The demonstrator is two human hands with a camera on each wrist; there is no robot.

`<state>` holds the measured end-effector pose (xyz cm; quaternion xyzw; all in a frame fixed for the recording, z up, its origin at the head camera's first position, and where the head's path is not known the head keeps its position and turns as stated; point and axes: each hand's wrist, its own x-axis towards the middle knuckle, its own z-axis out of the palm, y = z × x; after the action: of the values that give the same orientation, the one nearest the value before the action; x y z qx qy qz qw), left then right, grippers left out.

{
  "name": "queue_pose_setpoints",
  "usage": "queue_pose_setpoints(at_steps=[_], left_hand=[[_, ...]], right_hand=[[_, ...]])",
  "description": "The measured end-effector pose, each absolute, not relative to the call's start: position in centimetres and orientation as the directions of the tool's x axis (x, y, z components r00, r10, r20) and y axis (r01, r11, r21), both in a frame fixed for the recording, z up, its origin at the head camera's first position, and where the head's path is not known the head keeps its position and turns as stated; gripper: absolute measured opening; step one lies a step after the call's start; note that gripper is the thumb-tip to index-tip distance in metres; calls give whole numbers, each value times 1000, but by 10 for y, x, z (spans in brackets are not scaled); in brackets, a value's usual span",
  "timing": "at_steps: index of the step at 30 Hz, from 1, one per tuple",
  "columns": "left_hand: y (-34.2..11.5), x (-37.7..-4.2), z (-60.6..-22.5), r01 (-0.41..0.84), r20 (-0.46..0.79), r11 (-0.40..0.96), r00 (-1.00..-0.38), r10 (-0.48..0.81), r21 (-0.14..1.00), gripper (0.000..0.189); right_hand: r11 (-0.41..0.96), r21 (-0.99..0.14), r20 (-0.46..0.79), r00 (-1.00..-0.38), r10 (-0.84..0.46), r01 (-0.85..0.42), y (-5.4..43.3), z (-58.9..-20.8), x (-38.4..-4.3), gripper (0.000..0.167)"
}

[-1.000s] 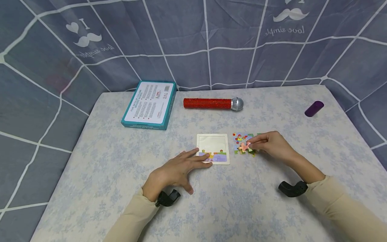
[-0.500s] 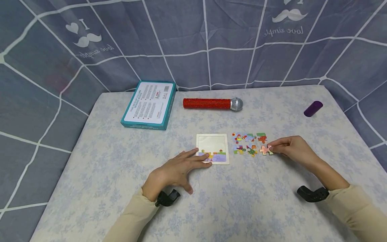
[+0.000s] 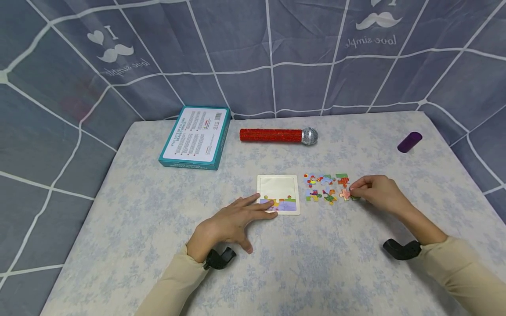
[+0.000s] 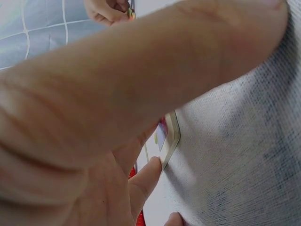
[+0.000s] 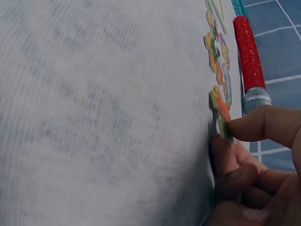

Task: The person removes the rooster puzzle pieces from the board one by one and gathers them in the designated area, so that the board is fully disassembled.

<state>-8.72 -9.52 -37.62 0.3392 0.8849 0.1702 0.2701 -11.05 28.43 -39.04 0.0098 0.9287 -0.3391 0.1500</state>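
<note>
- Right hand pinches a small puzzle piece with curled fingers, holding it down on the table at the right end of the loose pieces.
- Left hand lies flat and relaxed — its straight fingers rest on the near left corner of the puzzle tray.
- That pinched piece lies flat; it is too small to tell which way it points.
- Loose pieces sit in two short rows running left to right, just beside the tray on its right.
- Puzzle tray has a few pieces in along its near edge, and the rest of it is bare.
- Behind the tray lies a red microphone — its long side runs left to right, with the silver head pointing right.
- Teal box lies flat at the far left.
- Purple tube lies far off to the right, well apart from the pieces.
- Nothing lies between the pinched piece and the tray but the other loose pieces.
</note>
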Motion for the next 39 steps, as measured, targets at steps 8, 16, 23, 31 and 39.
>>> queue_pose_setpoints(at_steps=[8, 16, 23, 31, 39], left_hand=[[-96, -87, -376, 522, -356, 703, -616, 703, 484, 96], [-95, -88, -377, 514, -363, 705, -615, 700, 488, 96], [-96, -87, -377, 516, -365, 708, -616, 698, 482, 96], [-95, -87, -375, 526, -357, 703, -615, 703, 478, 96], [-97, -88, -377, 555, -347, 691, -604, 717, 463, 95]], right_hand=[[817, -567, -259, -964, -59, 103, 277, -389, -110, 26], [813, -579, -211, -975, -71, 66, 279, -389, -105, 25], [785, -615, -14, -995, -99, -70, 251, -378, -101, 11], [718, -654, -22, -943, -331, -237, 188, -383, -109, 10], [683, -611, -12, -858, -513, -399, 137, -391, -115, 24]])
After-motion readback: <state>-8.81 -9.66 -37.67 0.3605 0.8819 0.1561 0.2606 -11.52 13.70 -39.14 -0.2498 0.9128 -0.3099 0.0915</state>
